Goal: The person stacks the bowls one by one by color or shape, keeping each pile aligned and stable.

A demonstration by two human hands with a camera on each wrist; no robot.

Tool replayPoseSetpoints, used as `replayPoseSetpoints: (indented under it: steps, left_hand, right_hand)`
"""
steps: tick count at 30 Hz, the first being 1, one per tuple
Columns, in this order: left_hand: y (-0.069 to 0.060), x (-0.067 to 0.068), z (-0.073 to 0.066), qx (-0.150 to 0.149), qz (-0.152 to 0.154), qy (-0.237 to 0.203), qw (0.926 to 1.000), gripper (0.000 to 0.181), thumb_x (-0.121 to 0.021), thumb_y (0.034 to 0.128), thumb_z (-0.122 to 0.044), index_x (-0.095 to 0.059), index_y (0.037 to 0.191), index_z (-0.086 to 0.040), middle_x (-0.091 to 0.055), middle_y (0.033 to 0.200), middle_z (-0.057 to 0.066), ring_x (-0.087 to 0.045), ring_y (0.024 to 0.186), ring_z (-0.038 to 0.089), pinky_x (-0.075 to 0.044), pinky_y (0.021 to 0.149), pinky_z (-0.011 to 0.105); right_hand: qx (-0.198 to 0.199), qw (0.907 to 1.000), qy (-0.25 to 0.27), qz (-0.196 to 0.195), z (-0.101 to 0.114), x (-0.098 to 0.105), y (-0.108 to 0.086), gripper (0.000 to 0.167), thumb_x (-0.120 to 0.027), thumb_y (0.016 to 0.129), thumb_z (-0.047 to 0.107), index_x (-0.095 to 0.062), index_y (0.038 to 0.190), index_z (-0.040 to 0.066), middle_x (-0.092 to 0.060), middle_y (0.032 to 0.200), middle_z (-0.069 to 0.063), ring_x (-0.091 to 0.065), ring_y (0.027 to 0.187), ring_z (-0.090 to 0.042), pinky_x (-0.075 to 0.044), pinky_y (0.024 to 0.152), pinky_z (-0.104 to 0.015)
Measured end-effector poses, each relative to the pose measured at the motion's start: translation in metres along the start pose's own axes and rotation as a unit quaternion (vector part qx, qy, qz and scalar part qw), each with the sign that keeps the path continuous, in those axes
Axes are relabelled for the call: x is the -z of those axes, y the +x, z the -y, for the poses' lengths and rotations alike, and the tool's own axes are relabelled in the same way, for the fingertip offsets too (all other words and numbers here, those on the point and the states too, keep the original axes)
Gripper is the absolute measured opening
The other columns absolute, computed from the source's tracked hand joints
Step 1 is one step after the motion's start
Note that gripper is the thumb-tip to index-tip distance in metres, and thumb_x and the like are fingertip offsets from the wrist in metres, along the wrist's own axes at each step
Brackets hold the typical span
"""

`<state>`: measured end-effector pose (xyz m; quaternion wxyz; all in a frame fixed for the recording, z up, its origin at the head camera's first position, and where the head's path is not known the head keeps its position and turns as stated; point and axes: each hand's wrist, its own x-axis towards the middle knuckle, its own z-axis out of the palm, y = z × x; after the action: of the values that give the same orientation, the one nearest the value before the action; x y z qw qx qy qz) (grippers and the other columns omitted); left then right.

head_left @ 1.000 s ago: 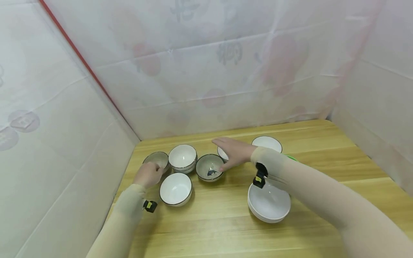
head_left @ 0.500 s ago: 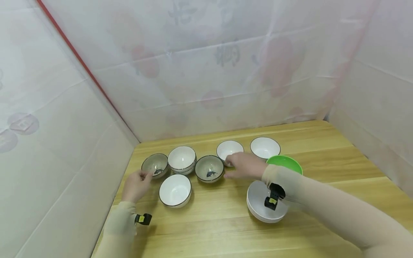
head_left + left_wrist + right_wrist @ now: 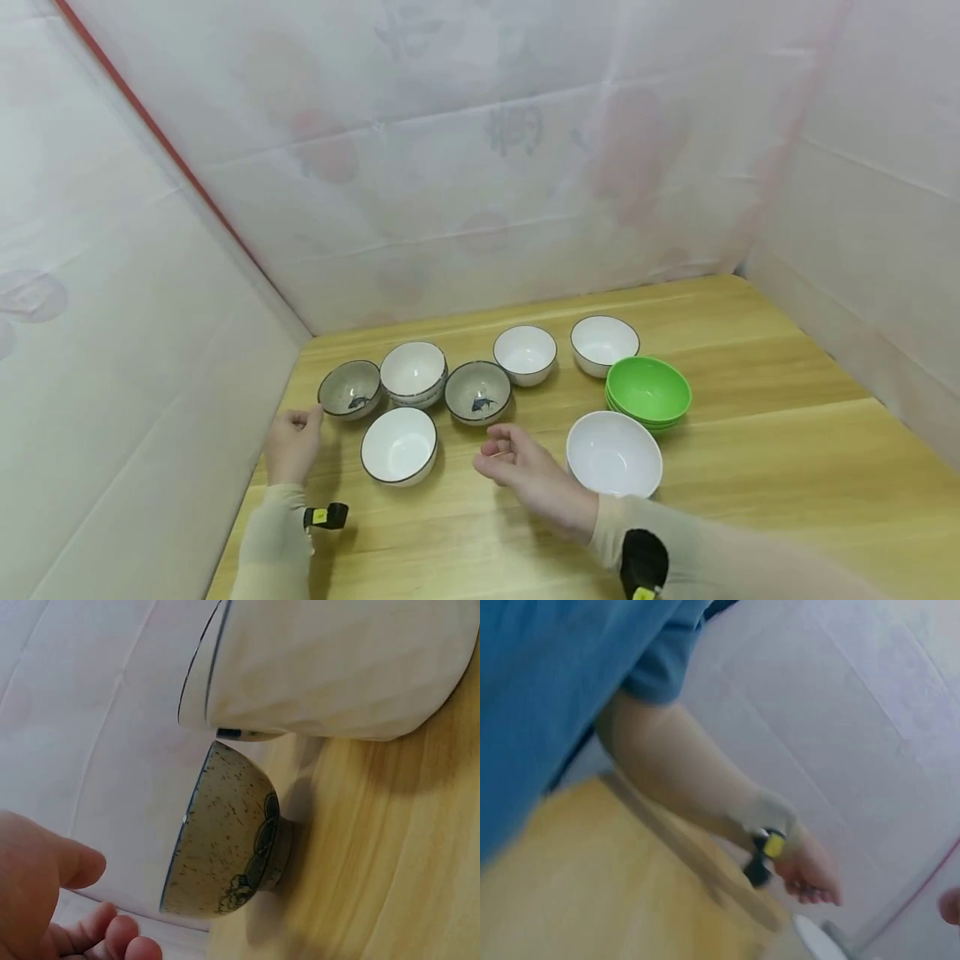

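Note:
My left hand (image 3: 292,446) hovers just in front of the left grey bowl (image 3: 349,390), fingers loosely bent and holding nothing. In the left wrist view that speckled bowl (image 3: 221,832) stands upright, apart from the hand (image 3: 37,885). My right hand (image 3: 536,479) hangs over the table left of the large white bowl (image 3: 613,454), its fingers loosely bent around nothing. Between the hands stand a dark-rimmed white bowl (image 3: 399,446), a stack of white bowls (image 3: 413,369) and a second grey bowl (image 3: 477,392) with a fish picture. The blurred right wrist view shows my left hand (image 3: 810,871).
Two more dark-rimmed white bowls, one at the back centre (image 3: 525,354) and one further right (image 3: 603,344), stand behind the others. A stack of green bowls (image 3: 648,392) is on the right. Fabric walls (image 3: 465,167) surround the wooden table (image 3: 757,425) at the back and sides.
My left hand has drawn back from the left grey bowl. My right hand has moved from over the back bowls toward the table's front, uncovering the green and white bowls.

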<state>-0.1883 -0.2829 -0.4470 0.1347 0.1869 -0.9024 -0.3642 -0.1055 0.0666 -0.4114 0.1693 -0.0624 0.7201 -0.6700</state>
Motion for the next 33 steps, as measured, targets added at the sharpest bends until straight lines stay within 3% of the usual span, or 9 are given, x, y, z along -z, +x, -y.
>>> replayPoseSetpoints:
  steps: [4,8,11,15,18,25,30,33]
  left_hand:
    - [0.001,-0.003,0.005,0.011,-0.015,-0.022,0.9996,0.044,-0.049,0.0977,-0.042,-0.058,0.097,0.001,-0.058,0.094,0.018,-0.052,0.082,0.029,-0.04,0.063,0.035]
    - [0.001,-0.01,0.012,0.025,-0.008,-0.042,0.9988,0.044,-0.05,0.0971,-0.042,-0.054,0.098,0.002,-0.057,0.093,0.018,-0.051,0.082,0.03,-0.039,0.065,0.036]
    - [0.0,-0.016,0.017,0.044,0.008,-0.064,0.9969,0.05,-0.049,0.0966,-0.046,-0.049,0.106,0.003,-0.055,0.097,0.02,-0.051,0.086,0.031,-0.04,0.068,0.037]
    - [-0.002,-0.02,0.019,0.058,0.027,-0.095,0.9934,0.063,-0.045,0.0966,-0.051,-0.042,0.122,0.007,-0.054,0.108,0.025,-0.052,0.096,0.036,-0.042,0.076,0.042]
    - [-0.002,-0.021,0.018,0.062,0.034,-0.104,0.992,0.069,-0.043,0.0974,-0.051,-0.038,0.13,0.01,-0.052,0.113,0.029,-0.051,0.102,0.039,-0.042,0.082,0.047]
    - [0.001,-0.028,0.017,0.065,0.047,-0.096,0.9922,0.07,-0.041,0.0973,-0.052,-0.038,0.132,0.009,-0.06,0.105,0.026,-0.056,0.094,0.035,-0.041,0.077,0.039]
    - [0.002,-0.033,0.017,0.067,0.065,-0.11,0.9896,0.071,-0.04,0.098,-0.052,-0.036,0.134,0.009,-0.055,0.111,0.028,-0.054,0.097,0.036,-0.041,0.08,0.041]
    - [0.002,-0.036,0.017,0.068,0.067,-0.113,0.9891,0.069,-0.04,0.0985,-0.051,-0.036,0.136,0.008,-0.055,0.109,0.026,-0.055,0.093,0.034,-0.041,0.078,0.039]
  right_hand:
    - [-0.027,0.9928,0.08,-0.085,-0.029,-0.016,0.015,0.075,-0.064,0.091,0.036,-0.027,0.144,-0.001,-0.039,0.134,-0.019,-0.049,0.114,-0.029,-0.042,0.097,-0.046]
    - [-0.032,0.9765,0.121,-0.175,-0.059,-0.016,0.045,0.076,-0.064,0.092,0.034,-0.022,0.146,0.001,-0.034,0.136,-0.019,-0.05,0.109,-0.027,-0.046,0.091,-0.04]
    - [-0.025,0.9638,0.156,-0.215,-0.074,-0.012,0.064,0.077,-0.063,0.093,0.033,-0.017,0.147,0.002,-0.031,0.136,-0.017,-0.054,0.099,-0.026,-0.05,0.082,-0.035]
    - [-0.013,0.9574,0.172,-0.232,-0.081,-0.009,0.077,0.074,-0.059,0.096,0.033,-0.015,0.149,0.006,-0.03,0.139,-0.014,-0.058,0.091,-0.025,-0.054,0.076,-0.035]
    - [-0.001,0.9591,0.167,-0.229,-0.082,-0.009,0.081,0.066,-0.055,0.098,0.032,-0.018,0.148,0.008,-0.031,0.141,-0.013,-0.06,0.09,-0.025,-0.055,0.076,-0.036]
    - [0.03,0.9609,0.162,-0.222,-0.084,-0.011,0.091,0.055,-0.05,0.101,0.029,-0.027,0.146,0.01,-0.042,0.138,-0.015,-0.062,0.091,-0.026,-0.056,0.076,-0.037]
    - [0.03,0.9648,0.143,-0.219,-0.087,-0.011,0.095,0.053,-0.049,0.102,0.028,-0.029,0.147,0.012,-0.055,0.122,-0.015,-0.064,0.088,-0.026,-0.056,0.073,-0.035]
    - [0.032,0.9637,0.143,-0.223,-0.086,-0.01,0.095,0.054,-0.05,0.101,0.028,-0.03,0.147,0.01,-0.055,0.123,-0.015,-0.064,0.089,-0.026,-0.056,0.074,-0.035]
